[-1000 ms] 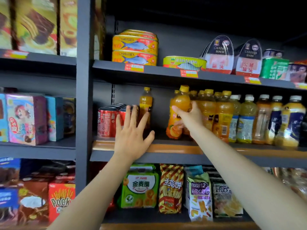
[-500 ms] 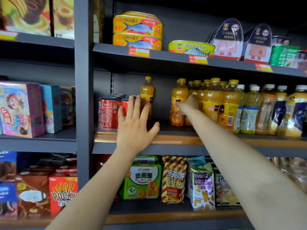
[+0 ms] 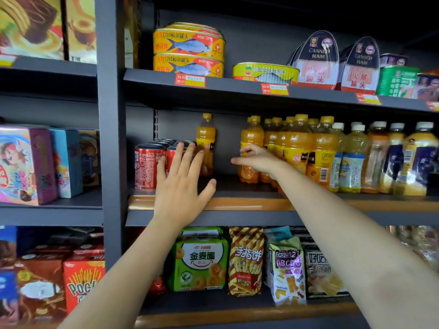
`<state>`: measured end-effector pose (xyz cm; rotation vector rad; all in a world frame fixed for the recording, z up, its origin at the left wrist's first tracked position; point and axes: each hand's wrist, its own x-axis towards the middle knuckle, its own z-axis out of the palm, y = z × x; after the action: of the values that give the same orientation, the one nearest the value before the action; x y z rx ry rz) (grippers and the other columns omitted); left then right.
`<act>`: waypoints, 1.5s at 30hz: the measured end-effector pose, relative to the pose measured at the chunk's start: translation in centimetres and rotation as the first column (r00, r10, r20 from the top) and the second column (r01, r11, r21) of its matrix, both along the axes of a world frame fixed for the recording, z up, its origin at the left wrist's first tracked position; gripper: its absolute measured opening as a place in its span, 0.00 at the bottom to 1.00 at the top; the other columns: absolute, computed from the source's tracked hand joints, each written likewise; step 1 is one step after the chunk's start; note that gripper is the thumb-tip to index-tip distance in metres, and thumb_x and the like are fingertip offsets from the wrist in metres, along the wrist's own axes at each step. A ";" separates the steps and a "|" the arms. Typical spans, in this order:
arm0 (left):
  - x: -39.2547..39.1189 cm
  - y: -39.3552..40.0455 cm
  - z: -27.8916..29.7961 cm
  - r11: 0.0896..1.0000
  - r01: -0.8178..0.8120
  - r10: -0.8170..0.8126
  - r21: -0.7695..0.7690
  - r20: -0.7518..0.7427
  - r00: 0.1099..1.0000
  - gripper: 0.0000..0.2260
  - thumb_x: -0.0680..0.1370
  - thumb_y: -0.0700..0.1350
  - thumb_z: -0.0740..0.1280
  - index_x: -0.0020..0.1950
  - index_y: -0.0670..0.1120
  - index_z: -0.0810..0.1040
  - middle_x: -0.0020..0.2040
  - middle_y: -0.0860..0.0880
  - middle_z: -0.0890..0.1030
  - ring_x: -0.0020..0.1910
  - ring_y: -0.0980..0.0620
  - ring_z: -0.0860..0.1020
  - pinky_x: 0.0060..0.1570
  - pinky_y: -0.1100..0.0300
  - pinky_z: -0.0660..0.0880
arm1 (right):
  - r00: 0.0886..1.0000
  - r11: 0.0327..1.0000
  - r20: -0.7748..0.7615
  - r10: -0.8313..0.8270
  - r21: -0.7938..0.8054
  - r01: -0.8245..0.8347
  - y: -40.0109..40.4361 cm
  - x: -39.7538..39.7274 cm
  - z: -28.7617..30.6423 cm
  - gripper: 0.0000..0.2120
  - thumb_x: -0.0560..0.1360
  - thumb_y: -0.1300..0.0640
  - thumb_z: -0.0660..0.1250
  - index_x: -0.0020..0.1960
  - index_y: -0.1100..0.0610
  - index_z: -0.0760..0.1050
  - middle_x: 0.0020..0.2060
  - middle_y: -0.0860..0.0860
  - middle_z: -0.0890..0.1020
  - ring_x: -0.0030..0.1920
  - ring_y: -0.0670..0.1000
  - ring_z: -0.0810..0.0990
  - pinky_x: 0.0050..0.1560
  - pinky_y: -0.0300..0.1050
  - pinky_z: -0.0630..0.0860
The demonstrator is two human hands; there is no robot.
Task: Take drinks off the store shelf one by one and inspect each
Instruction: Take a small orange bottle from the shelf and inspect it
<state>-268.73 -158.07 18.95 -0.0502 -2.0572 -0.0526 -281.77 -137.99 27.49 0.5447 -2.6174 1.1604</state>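
The leftmost orange drink bottle (image 3: pixel 251 136) of a row stands upright on the middle shelf (image 3: pixel 249 204). My right hand (image 3: pixel 257 160) hovers just in front of its label, fingers loose and apart, thumb pointing left past the bottle, not wrapped round it. My left hand (image 3: pixel 183 186) is held flat with spread fingers in front of the red cola cans (image 3: pixel 148 167), holding nothing. A lone orange bottle (image 3: pixel 206 138) stands behind the left fingertips. More orange bottles (image 3: pixel 320 150) and pale tea bottles (image 3: pixel 351 157) fill the shelf to the right.
Fish tins (image 3: pixel 188 48) and canned ham (image 3: pixel 318 60) sit on the shelf above. Snack bags (image 3: pixel 245 260) and a green biscuit pack (image 3: pixel 199 262) fill the shelf below. A grey upright post (image 3: pixel 110 138) separates boxed sweets (image 3: pixel 26 162) on the left.
The orange bottle, tilted in my right hand a second ago, now stands upright on the shelf and the hand has loosened off it. The view shifted slightly; my left hand stayed spread.
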 end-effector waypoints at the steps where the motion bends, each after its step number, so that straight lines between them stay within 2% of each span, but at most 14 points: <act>1: 0.1 -0.5 0.0 1.000 -0.007 0.007 0.002 -0.001 1.000 0.31 0.80 0.64 0.50 0.79 0.49 0.63 0.81 0.47 0.59 0.82 0.47 0.51 0.77 0.39 0.52 | 1.000 1.000 0.000 0.010 0.003 -0.010 -0.2 -0.2 0.2 0.30 0.72 0.40 0.75 0.70 0.49 0.72 0.69 0.52 0.74 0.66 0.54 0.75 0.62 0.49 0.76; 8: 0.6 -2.0 0.0 0.993 -0.068 0.067 0.093 0.007 0.998 0.32 0.80 0.65 0.50 0.82 0.54 0.54 0.83 0.47 0.55 0.82 0.47 0.48 0.77 0.38 0.43 | 0.993 0.995 0.069 0.094 0.014 -0.096 -4.8 -2.3 1.4 0.33 0.72 0.40 0.75 0.72 0.50 0.69 0.68 0.52 0.75 0.64 0.52 0.77 0.55 0.49 0.76; 13: 0.6 -2.0 0.0 0.993 -0.060 0.058 0.103 0.020 0.998 0.32 0.80 0.64 0.50 0.82 0.56 0.52 0.83 0.49 0.52 0.82 0.49 0.45 0.77 0.40 0.40 | 0.968 0.979 0.179 0.178 -0.128 -0.156 -7.9 -4.8 2.0 0.40 0.73 0.42 0.75 0.77 0.56 0.62 0.72 0.55 0.72 0.70 0.55 0.73 0.67 0.58 0.74; 17: 0.6 -2.1 0.1 0.992 -0.050 0.047 0.116 0.024 0.999 0.32 0.79 0.65 0.49 0.82 0.57 0.51 0.83 0.51 0.51 0.82 0.51 0.43 0.76 0.42 0.38 | 0.951 0.963 0.212 0.224 -0.200 -0.182 -9.6 -6.1 1.5 0.43 0.70 0.39 0.76 0.77 0.55 0.62 0.74 0.54 0.70 0.74 0.56 0.68 0.69 0.59 0.70; 19: 0.6 -2.2 0.2 0.991 -0.049 0.047 0.123 0.019 0.999 0.32 0.79 0.65 0.49 0.82 0.57 0.52 0.83 0.51 0.52 0.82 0.51 0.44 0.76 0.42 0.39 | 0.937 0.941 0.230 0.262 -0.277 -0.195 -9.8 -6.5 1.1 0.48 0.64 0.34 0.78 0.76 0.54 0.64 0.73 0.54 0.71 0.74 0.57 0.69 0.69 0.59 0.68; 21: 0.6 -2.2 0.2 0.991 -0.047 0.045 0.128 0.023 0.999 0.32 0.79 0.65 0.50 0.82 0.56 0.53 0.83 0.51 0.53 0.82 0.51 0.44 0.76 0.42 0.40 | 0.930 0.926 0.247 0.273 -0.331 -0.184 -9.9 -7.0 0.6 0.58 0.51 0.26 0.79 0.73 0.52 0.68 0.71 0.53 0.75 0.72 0.57 0.71 0.69 0.59 0.68; 22: 0.6 -2.1 0.1 0.990 -0.046 0.043 0.130 0.024 0.999 0.32 0.79 0.65 0.50 0.82 0.56 0.53 0.83 0.51 0.53 0.82 0.51 0.44 0.76 0.41 0.40 | 0.926 0.921 0.250 0.282 -0.343 -0.187 -10.0 -7.2 0.4 0.58 0.49 0.25 0.78 0.72 0.51 0.69 0.69 0.52 0.76 0.70 0.56 0.72 0.69 0.59 0.68; 25: 0.6 -2.1 0.1 0.990 -0.052 0.049 0.133 0.022 0.999 0.32 0.79 0.64 0.51 0.82 0.56 0.54 0.83 0.51 0.54 0.82 0.50 0.46 0.77 0.39 0.43 | 0.927 0.911 0.248 0.283 -0.371 -0.179 -10.2 -7.0 0.2 0.43 0.61 0.30 0.77 0.68 0.50 0.71 0.66 0.51 0.78 0.68 0.55 0.74 0.68 0.58 0.69; 29: 0.5 -2.1 0.0 0.990 -0.053 0.051 0.131 0.020 0.999 0.31 0.79 0.64 0.51 0.82 0.56 0.55 0.83 0.50 0.55 0.82 0.50 0.47 0.77 0.38 0.44 | 0.909 0.882 0.232 0.345 -0.410 -0.230 -10.6 -6.0 0.3 0.42 0.61 0.33 0.78 0.68 0.51 0.71 0.64 0.50 0.80 0.67 0.55 0.77 0.70 0.61 0.69; 32: 0.4 -2.2 0.0 0.990 -0.063 0.061 0.125 0.021 0.998 0.31 0.80 0.64 0.51 0.82 0.55 0.54 0.83 0.50 0.55 0.82 0.49 0.47 0.77 0.37 0.45 | 0.890 0.886 0.239 0.388 -0.363 -0.289 -10.4 -4.6 0.6 0.40 0.63 0.33 0.76 0.70 0.46 0.71 0.68 0.51 0.78 0.70 0.57 0.74 0.72 0.66 0.65; 36: 0.4 -2.2 0.0 0.991 -0.070 0.068 0.117 0.022 0.997 0.31 0.80 0.63 0.51 0.82 0.55 0.55 0.83 0.49 0.56 0.82 0.48 0.48 0.76 0.37 0.45 | 0.882 0.916 0.281 0.378 -0.251 -0.313 -9.5 -2.7 1.5 0.47 0.57 0.30 0.79 0.71 0.47 0.71 0.67 0.51 0.78 0.68 0.56 0.76 0.70 0.63 0.69; 41: 0.5 -2.2 0.2 0.990 -0.095 0.091 0.103 0.040 0.995 0.31 0.80 0.63 0.50 0.82 0.53 0.55 0.82 0.48 0.56 0.82 0.47 0.48 0.76 0.37 0.44 | 0.925 0.932 0.179 0.336 -0.207 -0.298 -8.2 0.6 2.3 0.29 0.66 0.41 0.80 0.63 0.49 0.78 0.58 0.51 0.84 0.57 0.51 0.83 0.62 0.52 0.78; 43: 0.4 -2.3 0.2 0.991 -0.097 0.092 0.091 0.061 0.994 0.32 0.80 0.64 0.50 0.82 0.53 0.54 0.82 0.47 0.55 0.82 0.47 0.47 0.76 0.37 0.42 | 0.950 0.948 0.123 0.287 -0.179 -0.263 -7.4 2.5 2.9 0.35 0.61 0.34 0.80 0.63 0.48 0.77 0.58 0.50 0.83 0.55 0.50 0.83 0.58 0.50 0.79; 45: 0.5 -2.4 0.2 0.991 -0.093 0.086 0.091 0.086 0.993 0.32 0.80 0.64 0.50 0.82 0.53 0.53 0.83 0.47 0.54 0.82 0.46 0.46 0.76 0.38 0.40 | 0.960 0.963 0.125 0.252 -0.135 -0.235 -6.3 4.4 3.7 0.50 0.50 0.28 0.79 0.67 0.47 0.74 0.61 0.51 0.82 0.58 0.54 0.82 0.63 0.57 0.77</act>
<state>-268.25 -160.49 19.15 0.1046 -2.1334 -0.0975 -277.40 -144.29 31.23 0.8063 -2.6306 1.4697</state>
